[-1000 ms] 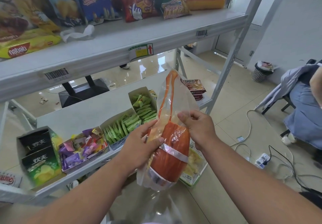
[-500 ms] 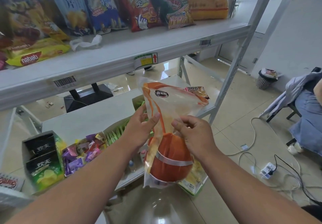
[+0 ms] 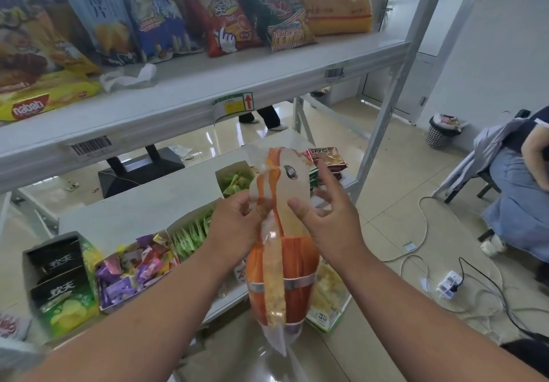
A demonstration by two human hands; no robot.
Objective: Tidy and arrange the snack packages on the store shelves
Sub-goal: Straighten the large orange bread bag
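Orange-and-clear snack bag (image 3: 282, 277) hangs upright in front of the lower shelf (image 3: 142, 212), off its front edge, pinched at mid-height by the left hand (image 3: 237, 227). Right hand (image 3: 329, 221) is just beside the bag's upper part, fingers spread and loose, thumb near the film; contact unclear. Chip bags (image 3: 225, 16) stand along the upper shelf (image 3: 184, 96).

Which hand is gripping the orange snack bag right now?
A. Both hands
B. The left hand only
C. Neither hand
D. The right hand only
B: the left hand pinches the orange snack bag near its upper part, while the right hand is beside it with fingers spread.
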